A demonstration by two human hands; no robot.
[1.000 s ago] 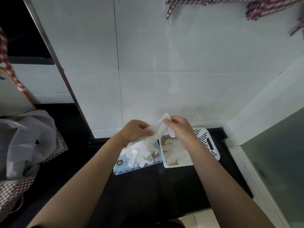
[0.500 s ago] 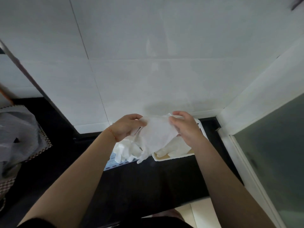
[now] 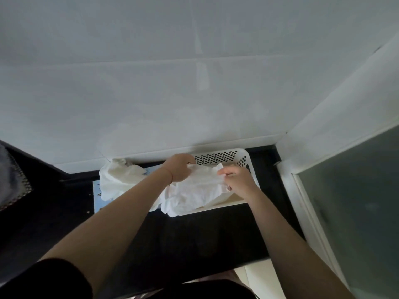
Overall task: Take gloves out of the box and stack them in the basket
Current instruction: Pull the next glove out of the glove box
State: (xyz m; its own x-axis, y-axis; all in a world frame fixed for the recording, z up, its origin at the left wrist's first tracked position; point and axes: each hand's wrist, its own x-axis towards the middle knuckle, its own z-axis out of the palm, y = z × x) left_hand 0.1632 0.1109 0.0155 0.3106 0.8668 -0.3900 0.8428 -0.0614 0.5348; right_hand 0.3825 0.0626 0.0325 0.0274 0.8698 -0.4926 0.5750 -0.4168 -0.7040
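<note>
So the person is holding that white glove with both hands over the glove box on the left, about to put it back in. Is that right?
Not quite. The head view shows both hands, left hand and right hand, gripping the white glove over the white perforated basket on the right, not over the glove box, which sits to the left with loose gloves on it.

There is a single view, from a camera worn on the person's head; it looks forward and steeply down over both forearms onto a black counter, close enough that the arms fill the near half of the picture; the white tiled wall rises across the far side and takes up the upper half; the wide lens bends the wall's lines; the left hand and right hand meet just right of centre, over a white perforated basket at the counter's far edge.
</note>
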